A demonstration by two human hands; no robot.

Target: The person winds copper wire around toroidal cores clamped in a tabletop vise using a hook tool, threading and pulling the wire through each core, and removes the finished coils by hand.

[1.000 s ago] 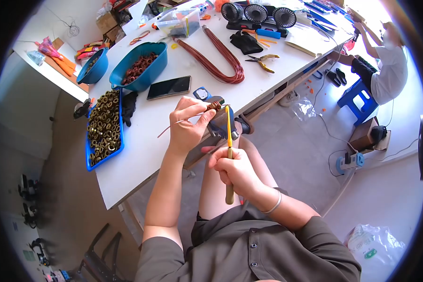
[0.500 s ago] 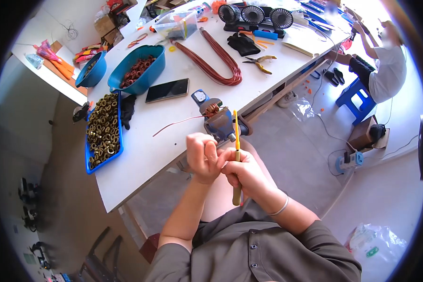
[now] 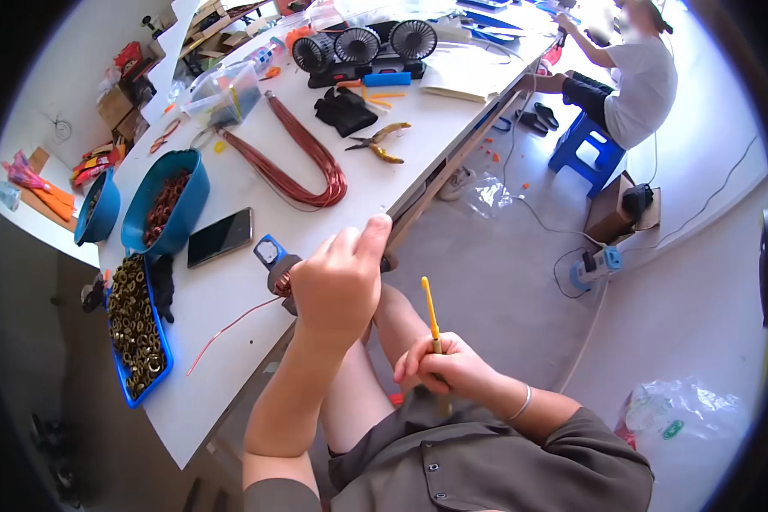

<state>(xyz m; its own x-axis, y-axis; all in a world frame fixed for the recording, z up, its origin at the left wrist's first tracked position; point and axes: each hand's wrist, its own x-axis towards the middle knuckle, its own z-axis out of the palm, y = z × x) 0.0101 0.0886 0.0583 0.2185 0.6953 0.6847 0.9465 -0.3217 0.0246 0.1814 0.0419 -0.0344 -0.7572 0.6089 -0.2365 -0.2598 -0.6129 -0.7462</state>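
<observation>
Nearest, above the lap and the dark shirt [image 3: 478, 452], the right hand [image 3: 449, 365], with a pale bracelet [image 3: 521, 403] at its wrist, has its fingers clenched round the handle of a hook tool [image 3: 430, 307], whose yellow shaft points up, tilted slightly, clear of everything else. Farther out, the left hand [image 3: 337, 286] is raised at the edge of the tabletop [image 3: 183, 418], its index finger reaching forward and the others curled; whether those fingers grip anything cannot be told from this side. It partly covers a blue vise [image 3: 267, 250] and the small copper coil [image 3: 283, 286] there, from which one wire [image 3: 230, 327] trails over the white surface toward the near edge. To the left lies a blue tray [image 3: 165, 358] heaped with brass-coloured rings [image 3: 136, 324], a black glove [image 3: 162, 290] beside it. Beyond the vise a dark phone [image 3: 221, 237] lies flat, near a teal basin [image 3: 194, 200] of reddish pieces [image 3: 164, 205], with a smaller basin [image 3: 101, 224] to its left. Farther still come a looped bundle of red-brown wire [image 3: 324, 171], yellow-handled pliers [image 3: 392, 155] lying spread, black cloth [image 3: 346, 111], a clear bin [image 3: 222, 92] and a three-fan unit [image 3: 357, 46]. Across the floor another person [image 3: 644, 85] sits on a blue stool [image 3: 584, 152].
</observation>
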